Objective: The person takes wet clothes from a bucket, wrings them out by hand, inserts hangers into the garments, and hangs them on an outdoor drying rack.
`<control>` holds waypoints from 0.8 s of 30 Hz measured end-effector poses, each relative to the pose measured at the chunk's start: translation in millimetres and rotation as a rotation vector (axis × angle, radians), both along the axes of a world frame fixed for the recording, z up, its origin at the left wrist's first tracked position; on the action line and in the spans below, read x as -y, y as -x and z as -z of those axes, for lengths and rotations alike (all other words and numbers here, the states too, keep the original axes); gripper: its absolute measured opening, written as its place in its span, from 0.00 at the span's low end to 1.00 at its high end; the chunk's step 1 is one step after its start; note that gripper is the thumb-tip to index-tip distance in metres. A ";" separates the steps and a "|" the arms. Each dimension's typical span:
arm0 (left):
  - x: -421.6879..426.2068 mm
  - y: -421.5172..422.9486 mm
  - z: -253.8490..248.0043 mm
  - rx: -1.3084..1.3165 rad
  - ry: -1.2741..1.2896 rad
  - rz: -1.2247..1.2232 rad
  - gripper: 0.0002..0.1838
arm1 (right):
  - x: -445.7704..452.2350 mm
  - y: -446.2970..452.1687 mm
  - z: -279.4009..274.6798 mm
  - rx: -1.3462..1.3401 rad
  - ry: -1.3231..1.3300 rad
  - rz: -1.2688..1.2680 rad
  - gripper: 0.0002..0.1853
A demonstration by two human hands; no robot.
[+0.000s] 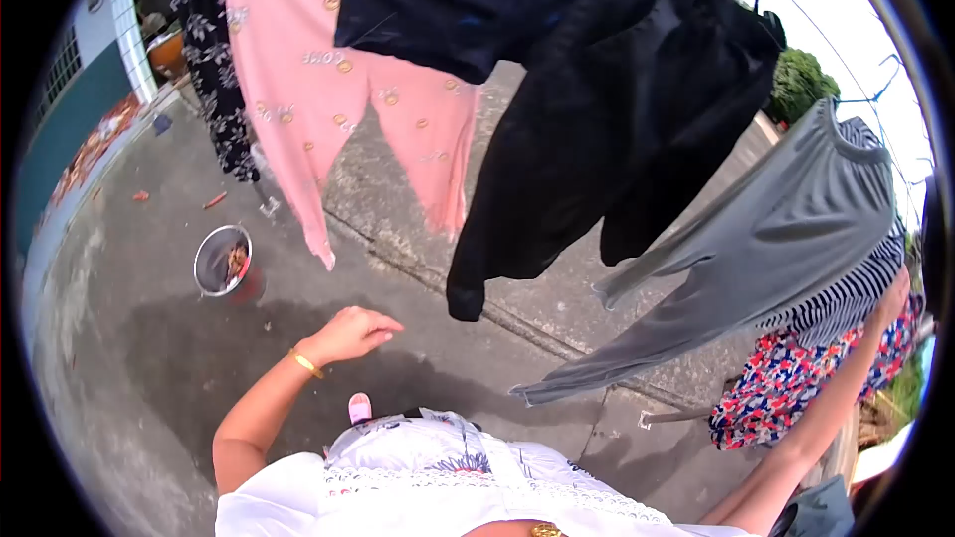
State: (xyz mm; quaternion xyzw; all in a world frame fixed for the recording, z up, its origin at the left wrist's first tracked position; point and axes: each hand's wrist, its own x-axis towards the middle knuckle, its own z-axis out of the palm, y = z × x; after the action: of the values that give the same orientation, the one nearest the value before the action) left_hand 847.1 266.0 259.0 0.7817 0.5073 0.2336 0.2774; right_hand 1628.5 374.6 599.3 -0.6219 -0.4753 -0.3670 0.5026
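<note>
My left hand [353, 333], with a yellow bracelet on the wrist, is in mid-air below the hanging clothes. Its fingers are loosely bent, the thumb a little apart from the index finger, and nothing is in them. At the far right, my right hand [893, 300] is at the edge of a black-and-white striped garment [846, 293], its fingers partly hidden and seemingly closed on the cloth. Grey pants [766, 249] hang in front of the stripes. A red, blue and white patterned garment [761, 393] hangs behind my right forearm.
Black pants [617, 119], a dark navy garment [438, 0], pink printed pants [298, 70] and a black floral garment [214, 60] hang overhead. A bucket [225, 261] with reddish contents stands on the concrete at left. An empty hanger [880, 85] is at upper right.
</note>
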 end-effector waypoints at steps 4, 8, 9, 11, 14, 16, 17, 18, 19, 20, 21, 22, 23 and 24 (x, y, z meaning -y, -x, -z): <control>31.4 23.4 16.8 -0.019 0.131 -0.130 0.11 | 21.9 79.3 57.7 0.190 -0.198 -0.030 0.20; 79.5 58.3 49.2 0.024 0.220 -0.290 0.12 | 41.4 175.9 198.0 0.154 -0.102 -0.062 0.19; 93.2 67.6 53.4 0.035 0.240 -0.318 0.12 | 50.4 195.9 244.5 0.125 0.019 -0.090 0.19; 120.4 89.7 60.0 0.004 0.334 -0.416 0.12 | 69.8 236.2 346.3 0.053 0.367 -0.165 0.18; 162.6 129.5 79.6 -0.009 0.340 -0.522 0.12 | 107.7 294.8 487.9 -0.049 1.052 -0.300 0.17; 186.7 157.8 89.2 -0.003 0.332 -0.556 0.12 | 124.4 336.9 549.0 -0.100 1.492 -0.415 0.17; 197.3 172.8 93.4 -0.002 0.316 -0.579 0.12 | 130.6 353.3 573.7 -0.113 1.661 -0.483 0.17; 207.1 188.8 96.8 -0.001 0.300 -0.601 0.12 | 132.9 370.2 596.7 -0.096 1.778 -0.580 0.16; 214.6 202.8 98.6 0.004 0.315 -0.599 0.12 | 124.7 378.7 624.4 -0.030 1.829 -0.741 0.16; 222.6 214.4 98.0 -0.027 0.332 -0.609 0.12 | 123.3 377.2 664.5 0.115 1.797 -0.948 0.16; 230.8 225.5 97.4 -0.060 0.345 -0.622 0.11 | 124.3 362.5 715.5 0.253 1.664 -1.158 0.16; 239.9 235.8 97.4 -0.071 0.363 -0.644 0.11 | 113.6 452.5 639.8 0.109 1.842 -1.057 0.14; 248.0 246.1 96.2 -0.066 0.371 -0.646 0.11 | 107.1 571.5 533.7 -0.030 1.998 -0.925 0.13; 256.5 255.6 94.4 -0.047 0.380 -0.673 0.11 | 87.0 577.9 585.4 -0.222 1.965 -0.934 0.11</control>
State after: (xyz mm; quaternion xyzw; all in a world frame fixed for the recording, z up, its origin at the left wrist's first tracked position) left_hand 591.4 9.5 164.6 0.5114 0.7760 0.1954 0.3133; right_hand 1050.6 287.6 14.0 -0.5396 -0.7018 0.4576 -0.0836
